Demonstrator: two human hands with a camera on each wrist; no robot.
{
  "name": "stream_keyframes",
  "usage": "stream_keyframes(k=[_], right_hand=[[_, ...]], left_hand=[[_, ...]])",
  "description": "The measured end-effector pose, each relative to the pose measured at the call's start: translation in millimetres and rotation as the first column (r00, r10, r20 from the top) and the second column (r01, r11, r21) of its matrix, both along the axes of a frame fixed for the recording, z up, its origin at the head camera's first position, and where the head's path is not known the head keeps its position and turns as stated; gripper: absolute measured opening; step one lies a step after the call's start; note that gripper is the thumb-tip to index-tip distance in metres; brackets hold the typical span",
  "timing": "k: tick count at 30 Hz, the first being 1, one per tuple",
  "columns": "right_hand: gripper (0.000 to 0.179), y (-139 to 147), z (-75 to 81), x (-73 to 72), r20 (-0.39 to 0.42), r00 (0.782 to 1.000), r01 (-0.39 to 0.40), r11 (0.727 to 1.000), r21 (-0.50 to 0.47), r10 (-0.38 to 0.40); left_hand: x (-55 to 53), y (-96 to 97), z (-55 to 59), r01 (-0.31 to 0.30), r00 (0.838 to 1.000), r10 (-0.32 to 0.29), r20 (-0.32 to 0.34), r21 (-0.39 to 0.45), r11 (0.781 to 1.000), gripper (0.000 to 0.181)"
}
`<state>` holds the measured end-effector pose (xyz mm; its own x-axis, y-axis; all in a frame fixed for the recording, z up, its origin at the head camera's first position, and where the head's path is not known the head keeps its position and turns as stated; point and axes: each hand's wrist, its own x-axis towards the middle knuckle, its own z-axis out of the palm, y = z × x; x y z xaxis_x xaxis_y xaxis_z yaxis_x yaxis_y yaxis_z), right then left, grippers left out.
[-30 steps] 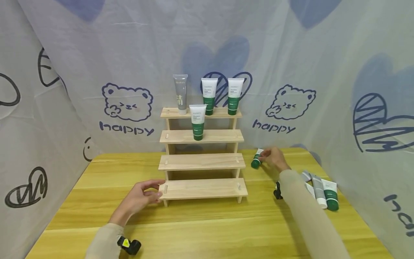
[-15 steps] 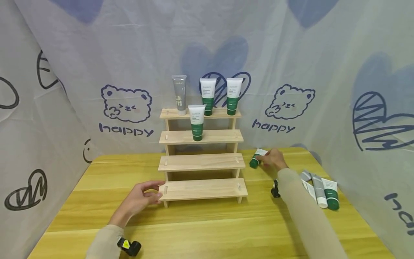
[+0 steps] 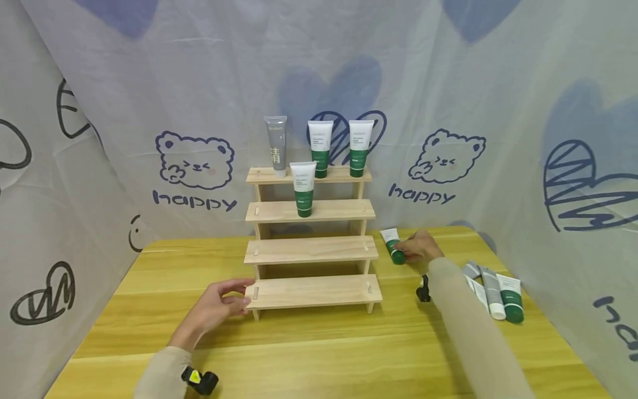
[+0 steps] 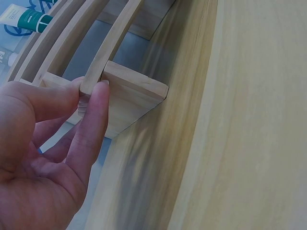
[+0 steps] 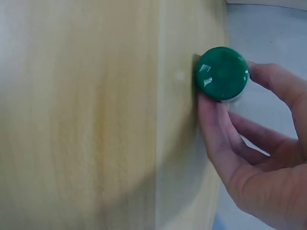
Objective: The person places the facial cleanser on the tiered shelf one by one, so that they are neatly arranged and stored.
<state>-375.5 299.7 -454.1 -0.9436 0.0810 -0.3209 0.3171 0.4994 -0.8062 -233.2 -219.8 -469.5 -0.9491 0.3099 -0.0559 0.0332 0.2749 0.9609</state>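
In the head view, my left hand (image 3: 213,306) pinches the left end of the lowest step of a four-tier wooden display rack (image 3: 314,292); the left wrist view shows thumb and fingers on either side of that board (image 4: 106,53). My right hand (image 3: 420,247) grips a white and green squeeze tube (image 3: 391,238) to the right of the rack, low over the table. Its green cap (image 5: 222,73) faces the camera in the right wrist view, between thumb and fingers, while the tube body behind it is mostly hidden.
On the top tier stand a grey tube (image 3: 277,145) and two white and green tubes (image 3: 360,149). Another white and green tube (image 3: 304,190) stands one tier down. Several tubes, including a green-capped one (image 3: 510,299), lie at the table's right. A printed curtain (image 3: 319,33) hangs behind.
The tube in my right hand has turned, its white end swinging from the right to the upper left and its green cap now pointing lower right. My left hand stays on the rack.
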Motion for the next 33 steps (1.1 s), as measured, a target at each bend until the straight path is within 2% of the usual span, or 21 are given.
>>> stream_keyframes(k=[7,14,18,23,27,33], right_hand=[[0.061,1,6.5,2.2,0.075,0.994,-0.077,0.997,0.025,0.075],[0.054,3,6.8,5.2,0.013,0.986,-0.164,0.979,0.118,0.164],[0.055,6,9.6,8.6,-0.034,0.985,-0.162,0.979,0.122,0.167],[0.055,11,19.0,11.7,-0.086,0.987,-0.125,0.987,0.097,0.133],[0.057,13,30.1,13.4,-0.133,0.983,-0.115,0.989,0.091,0.127],[0.057,13,50.7,19.7,-0.188,0.977,-0.105,0.994,0.013,0.106]], left_hand=[[0.4,-0.4,0.8,-0.003,1.000,0.003,0.005,0.002,1.000,0.054],[0.6,0.0,1.4,0.004,1.000,-0.004,0.002,0.013,1.000,0.055],[0.3,0.1,1.7,0.007,1.000,-0.007,-0.001,0.009,1.000,0.055],[-0.1,-0.8,1.3,0.009,1.000,-0.009,-0.004,0.016,1.000,0.055],[-0.2,-1.2,1.3,0.012,1.000,-0.012,-0.006,0.022,1.000,0.055],[0.2,-0.5,1.1,0.016,1.000,-0.015,-0.008,0.028,1.000,0.055]])
